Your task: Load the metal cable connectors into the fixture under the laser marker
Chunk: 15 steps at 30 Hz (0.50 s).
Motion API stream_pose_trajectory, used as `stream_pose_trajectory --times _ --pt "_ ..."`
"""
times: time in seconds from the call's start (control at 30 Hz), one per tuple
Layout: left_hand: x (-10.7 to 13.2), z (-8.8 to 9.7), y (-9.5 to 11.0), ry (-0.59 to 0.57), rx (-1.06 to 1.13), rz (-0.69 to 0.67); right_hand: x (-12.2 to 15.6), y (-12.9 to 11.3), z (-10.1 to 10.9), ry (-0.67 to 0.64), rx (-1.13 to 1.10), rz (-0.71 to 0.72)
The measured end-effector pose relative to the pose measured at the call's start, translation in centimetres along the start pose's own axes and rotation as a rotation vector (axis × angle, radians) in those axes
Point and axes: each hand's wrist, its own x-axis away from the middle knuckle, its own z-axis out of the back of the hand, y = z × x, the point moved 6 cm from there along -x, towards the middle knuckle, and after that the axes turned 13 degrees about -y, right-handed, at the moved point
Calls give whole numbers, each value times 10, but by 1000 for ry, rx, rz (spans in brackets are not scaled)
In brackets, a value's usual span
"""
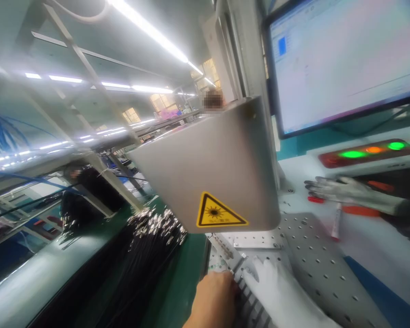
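Observation:
My left hand point(213, 296), bare, is closed at the bottom middle, beside the end of a metal fixture point(225, 250). Its fingertips are hidden, and so is whatever they grip. To its right my right hand point(276, 287), in a white glove, has its fingers bent at the fixture's near end; blur hides what is between them. Dark strips in a row point(253, 305) show between the two hands. Above hangs a grey metal machine head point(218, 168) with a yellow laser warning sticker point(218, 212).
A perforated metal plate point(314, 255) lies under the machine head. Left of it, black cables with shiny metal ends point(157, 228) are heaped on a green bench. At right are a monitor point(348, 64), lit buttons point(372, 150), a grey glove point(351, 191) and a marker point(336, 223). People are farther back.

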Motion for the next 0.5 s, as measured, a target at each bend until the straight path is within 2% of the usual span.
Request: stream_pose_trajectory --times 0.13,0.23,0.3,0.33,0.4,0.47,0.5 --pt "1 -6 -1 82 15 -19 2 -1 -5 83 -19 32" --pt "9 -2 4 78 7 -31 2 2 -15 29 -67 -18" --pt "14 9 5 75 22 -20 1 5 -17 -18 -113 -36" --pt "15 17 3 113 40 -9 0 6 -17 -34 -133 -22" --pt "15 39 -5 291 96 9 -3 6 -16 -101 -189 14" --pt "10 57 -17 470 172 -10 -7 8 -19 -227 -283 2" --pt "4 62 -23 512 211 -36 -10 9 -21 -293 -332 -22"
